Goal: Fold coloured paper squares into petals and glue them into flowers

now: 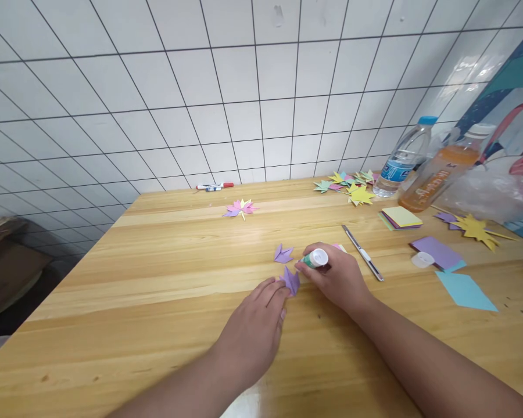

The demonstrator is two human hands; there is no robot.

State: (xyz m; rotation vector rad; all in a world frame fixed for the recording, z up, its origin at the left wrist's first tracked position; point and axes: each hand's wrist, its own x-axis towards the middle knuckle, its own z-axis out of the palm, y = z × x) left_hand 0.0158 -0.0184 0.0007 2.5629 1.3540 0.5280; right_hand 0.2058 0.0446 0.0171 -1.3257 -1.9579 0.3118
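Observation:
My right hand (340, 276) is closed around a white and green glue stick (316, 258), tilted low over the table. Just left of it lies a folded purple paper piece (291, 280). My left hand (259, 319) holds that piece down at its near edge, fingers together and fingertips on the paper. A second folded purple piece (283, 253) rests a little farther back, touched by neither hand. Some pink paper (339, 247) shows partly behind my right hand. A utility knife (362, 253) lies to the right of that hand.
Toward the back are a paper leaf (240, 209), markers (215, 187) and a pile of coloured leaves (346, 184). At right stand a water bottle (403, 159) and an orange drink bottle (442, 171), near paper squares (403, 216), a white cap (422, 259) and blue paper (465, 290).

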